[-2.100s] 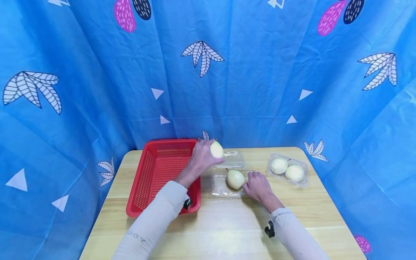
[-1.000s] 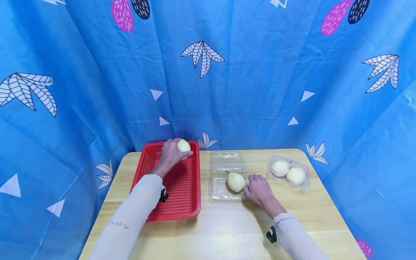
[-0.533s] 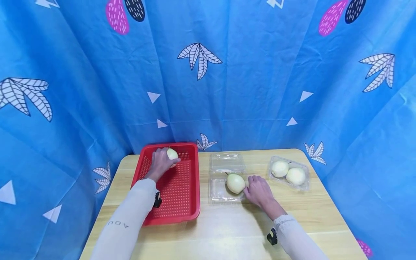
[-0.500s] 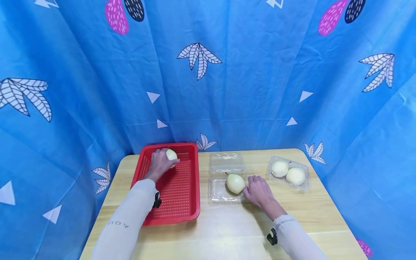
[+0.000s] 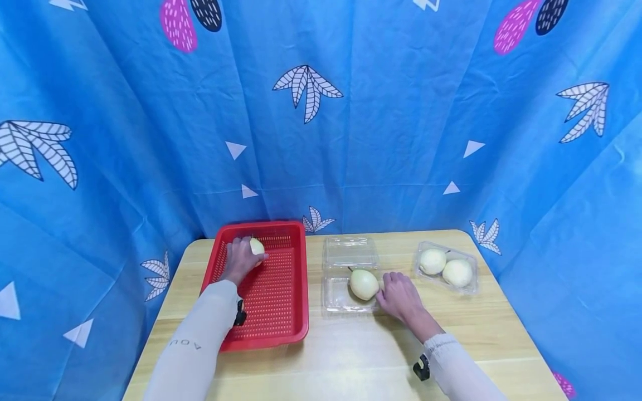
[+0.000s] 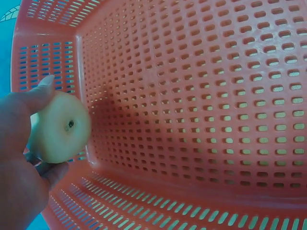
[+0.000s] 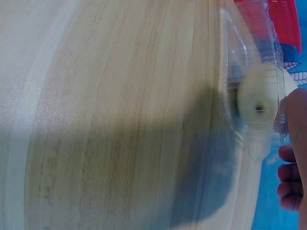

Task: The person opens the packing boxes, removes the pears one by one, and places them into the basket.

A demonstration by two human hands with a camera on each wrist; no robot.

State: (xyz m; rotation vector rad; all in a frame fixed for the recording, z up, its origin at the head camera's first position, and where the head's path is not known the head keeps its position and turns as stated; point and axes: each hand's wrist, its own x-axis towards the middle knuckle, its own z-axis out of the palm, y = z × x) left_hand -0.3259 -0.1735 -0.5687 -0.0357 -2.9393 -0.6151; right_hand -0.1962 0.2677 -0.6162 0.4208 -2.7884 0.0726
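My left hand (image 5: 238, 260) grips a pale yellow pear (image 5: 257, 248) down inside the red perforated basket (image 5: 305, 284), near its back left. In the left wrist view, the pear (image 6: 57, 127) shows its dark blossom end, with thumb and fingers around it close to the basket's end wall. My right hand (image 5: 401, 296) has curled fingers at the right edge of an opened clear plastic clamshell box (image 5: 337, 302). One pear (image 5: 364, 284) lies in the box's near half, stem to the left. The right wrist view shows my thumb at the box rim (image 7: 280, 72) beside that pear.
To the right, another clear box (image 5: 470, 288) holds two pears (image 5: 444, 266). Everything stands on a light wooden table (image 5: 346, 356), with a blue patterned curtain (image 5: 396, 139) behind and at both sides.
The left hand has carried its pear from above the clear box leftward and down into the red basket. The right hand has stayed by the box edge.
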